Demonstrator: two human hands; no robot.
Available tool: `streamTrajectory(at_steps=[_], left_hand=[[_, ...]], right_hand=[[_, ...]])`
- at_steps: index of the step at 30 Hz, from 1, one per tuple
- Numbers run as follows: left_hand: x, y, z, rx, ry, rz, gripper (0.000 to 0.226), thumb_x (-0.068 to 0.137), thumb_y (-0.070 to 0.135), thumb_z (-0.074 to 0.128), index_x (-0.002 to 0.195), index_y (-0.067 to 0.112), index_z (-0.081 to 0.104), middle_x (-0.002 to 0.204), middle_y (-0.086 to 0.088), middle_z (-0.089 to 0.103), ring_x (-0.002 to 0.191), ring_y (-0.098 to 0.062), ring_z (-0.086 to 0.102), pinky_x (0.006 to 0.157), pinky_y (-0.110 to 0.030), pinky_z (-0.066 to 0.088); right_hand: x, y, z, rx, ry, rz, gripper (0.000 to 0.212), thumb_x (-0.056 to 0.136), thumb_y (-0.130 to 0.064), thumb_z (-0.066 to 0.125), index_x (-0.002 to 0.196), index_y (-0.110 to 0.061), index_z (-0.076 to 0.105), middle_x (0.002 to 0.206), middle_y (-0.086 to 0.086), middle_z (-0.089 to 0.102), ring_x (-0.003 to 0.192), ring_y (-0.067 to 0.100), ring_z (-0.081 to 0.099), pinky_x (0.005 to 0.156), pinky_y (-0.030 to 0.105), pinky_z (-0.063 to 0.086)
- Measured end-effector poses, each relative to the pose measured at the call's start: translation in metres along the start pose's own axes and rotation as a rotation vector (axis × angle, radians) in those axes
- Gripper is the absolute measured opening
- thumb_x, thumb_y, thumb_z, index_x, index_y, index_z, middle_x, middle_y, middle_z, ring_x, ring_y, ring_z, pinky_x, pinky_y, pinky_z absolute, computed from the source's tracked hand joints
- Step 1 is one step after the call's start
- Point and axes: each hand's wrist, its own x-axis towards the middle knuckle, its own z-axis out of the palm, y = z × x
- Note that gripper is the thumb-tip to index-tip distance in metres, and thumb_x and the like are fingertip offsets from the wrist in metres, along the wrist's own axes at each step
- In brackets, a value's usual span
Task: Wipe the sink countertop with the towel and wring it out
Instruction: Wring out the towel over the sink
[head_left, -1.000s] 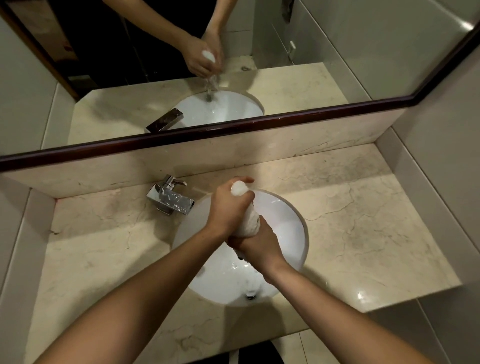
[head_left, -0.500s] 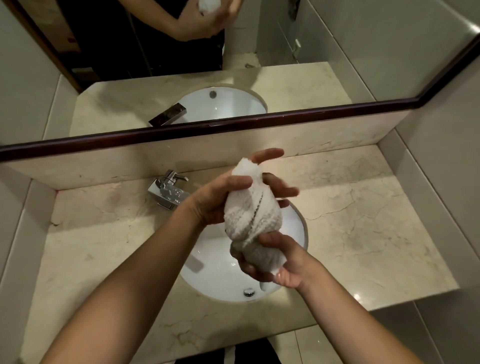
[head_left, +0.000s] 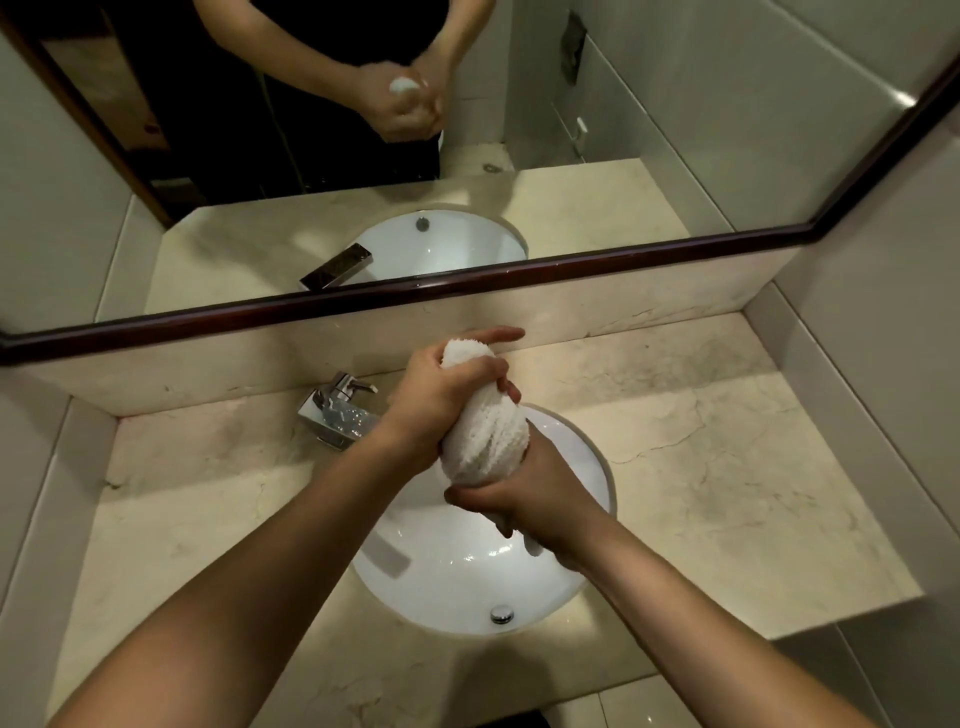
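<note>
A white towel (head_left: 484, 431), bunched into a thick roll, is held upright above the white sink basin (head_left: 441, 566). My left hand (head_left: 436, 400) grips its upper part, thumb and fingers curled round it, one finger pointing out past the top. My right hand (head_left: 524, 493) grips the lower end from below, and a bit of towel hangs out under the fist. The beige marble countertop (head_left: 701, 467) surrounds the basin.
A chrome faucet (head_left: 332, 410) stands at the basin's back left, close to my left wrist. A mirror with a dark frame (head_left: 467, 283) runs along the back above a marble splashback. Tiled walls close in both sides. The drain plug (head_left: 502, 615) sits near the basin's front.
Both hands have closed tightly round the towel again after loosening their hold. The towel roll now stands more upright and looks more compact.
</note>
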Motion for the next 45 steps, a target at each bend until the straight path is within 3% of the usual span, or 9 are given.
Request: streamTrajectory(at_steps=[5, 11, 15, 19, 24, 30, 36, 40, 45], left_hand=[[-0.004, -0.011, 0.011, 0.177, 0.201, 0.084, 0.036, 0.095, -0.004, 0.058, 0.111, 0.023, 0.076, 0.065, -0.003, 0.071, 0.063, -0.025, 0.066, 0.068, -0.036, 0.060], [-0.010, -0.035, 0.011, 0.294, 0.400, 0.030, 0.034, 0.081, 0.009, 0.062, 0.087, 0.038, 0.079, 0.075, -0.001, 0.078, 0.063, -0.025, 0.072, 0.076, -0.050, 0.064], [-0.012, -0.025, 0.011, 0.243, 0.401, -0.016, 0.027, 0.090, -0.001, 0.063, 0.092, 0.023, 0.076, 0.067, 0.000, 0.072, 0.064, -0.026, 0.071, 0.074, -0.048, 0.064], [-0.020, -0.002, 0.012, 0.151, 0.242, -0.104, 0.014, 0.095, 0.010, 0.069, 0.108, 0.011, 0.072, 0.079, -0.009, 0.071, 0.076, -0.027, 0.073, 0.072, -0.039, 0.061], [-0.035, 0.020, -0.008, -0.029, -0.094, -0.175, 0.049, 0.093, 0.031, 0.071, 0.137, 0.016, 0.059, 0.120, -0.016, 0.072, 0.111, -0.033, 0.071, 0.095, -0.046, 0.060], [-0.029, 0.043, -0.013, -0.294, -0.492, -0.084, 0.096, 0.075, 0.047, 0.087, 0.157, 0.036, 0.037, 0.159, -0.006, 0.048, 0.146, -0.035, 0.046, 0.116, -0.064, 0.037], [-0.038, 0.067, 0.015, -0.336, -0.222, -0.022, 0.038, 0.081, 0.007, 0.068, 0.118, 0.009, 0.058, 0.078, -0.012, 0.064, 0.073, -0.026, 0.066, 0.081, -0.045, 0.054], [-0.039, 0.064, 0.020, -0.248, -0.070, -0.015, 0.013, 0.088, 0.000, 0.064, 0.090, 0.013, 0.064, 0.074, -0.014, 0.061, 0.067, -0.027, 0.064, 0.071, -0.037, 0.053], [-0.050, 0.050, 0.025, -0.043, 0.128, 0.024, 0.019, 0.094, -0.001, 0.060, 0.105, 0.009, 0.071, 0.075, -0.017, 0.065, 0.068, -0.030, 0.066, 0.065, -0.037, 0.057]], right_hand=[[0.009, 0.034, 0.019, -0.123, 0.229, -0.042, 0.061, 0.057, -0.030, 0.088, 0.113, -0.029, 0.062, 0.099, -0.009, 0.074, 0.082, 0.007, 0.070, 0.063, 0.026, 0.057], [0.018, 0.055, 0.034, -0.201, 0.283, 0.050, 0.065, 0.050, -0.043, 0.080, 0.110, -0.031, 0.060, 0.095, -0.010, 0.074, 0.081, 0.012, 0.072, 0.068, 0.035, 0.060], [0.011, 0.048, 0.030, -0.206, 0.240, 0.017, 0.068, 0.053, -0.043, 0.082, 0.114, -0.032, 0.056, 0.099, -0.007, 0.073, 0.084, 0.016, 0.072, 0.071, 0.044, 0.062], [-0.007, 0.028, 0.020, -0.119, 0.201, 0.000, 0.061, 0.063, -0.029, 0.090, 0.113, -0.030, 0.055, 0.091, -0.004, 0.073, 0.071, 0.013, 0.071, 0.051, 0.034, 0.055], [-0.030, -0.007, 0.007, 0.150, -0.069, 0.080, 0.049, 0.068, -0.019, 0.085, 0.110, -0.011, 0.061, 0.077, 0.013, 0.066, 0.063, 0.032, 0.062, 0.050, 0.033, 0.043], [-0.047, -0.042, -0.010, 0.472, -0.471, 0.210, 0.043, 0.072, -0.029, 0.070, 0.107, -0.005, 0.063, 0.086, 0.011, 0.063, 0.062, 0.020, 0.060, 0.048, 0.023, 0.043], [-0.055, -0.061, -0.005, 0.359, -0.366, 0.044, 0.056, 0.072, -0.022, 0.079, 0.121, -0.003, 0.061, 0.100, 0.018, 0.069, 0.082, 0.028, 0.069, 0.055, 0.031, 0.052], [-0.060, -0.061, 0.007, 0.234, -0.148, 0.007, 0.050, 0.072, -0.013, 0.083, 0.117, -0.005, 0.064, 0.091, 0.014, 0.068, 0.077, 0.029, 0.067, 0.053, 0.032, 0.047], [-0.063, -0.052, 0.018, -0.036, 0.043, 0.064, 0.032, 0.074, -0.018, 0.082, 0.103, -0.012, 0.071, 0.076, 0.010, 0.071, 0.054, 0.019, 0.058, 0.045, 0.021, 0.039]])
